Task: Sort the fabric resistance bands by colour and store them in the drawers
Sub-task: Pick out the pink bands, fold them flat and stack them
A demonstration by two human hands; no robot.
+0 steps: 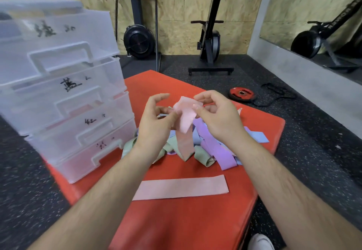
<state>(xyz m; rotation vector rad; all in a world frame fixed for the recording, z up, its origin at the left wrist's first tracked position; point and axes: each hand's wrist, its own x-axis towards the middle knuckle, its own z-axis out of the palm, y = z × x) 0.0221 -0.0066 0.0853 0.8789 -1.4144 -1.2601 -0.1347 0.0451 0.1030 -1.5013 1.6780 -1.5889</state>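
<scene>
Head view is showing the left hand (156,121) and right hand (218,117) close together, both pinching the pink band (186,117), which is hanging above the mixed pile of bands (212,148) on the red mat (176,222); a second pink band (182,189) is lying flat nearby, drawers (68,112) standing at left

The back wall (176,4) is bare chipboard, lit evenly. A dark speckled rubber floor (313,151) runs up to it. Two black exercise machines stand against the wall, one with a round fan housing (139,44), the other (210,40) on a flat base. A red mat (186,220) lies in front, with a red weight plate (241,93) and a black strap (278,93) beside it. A mirror (313,4) fills the right wall.
</scene>
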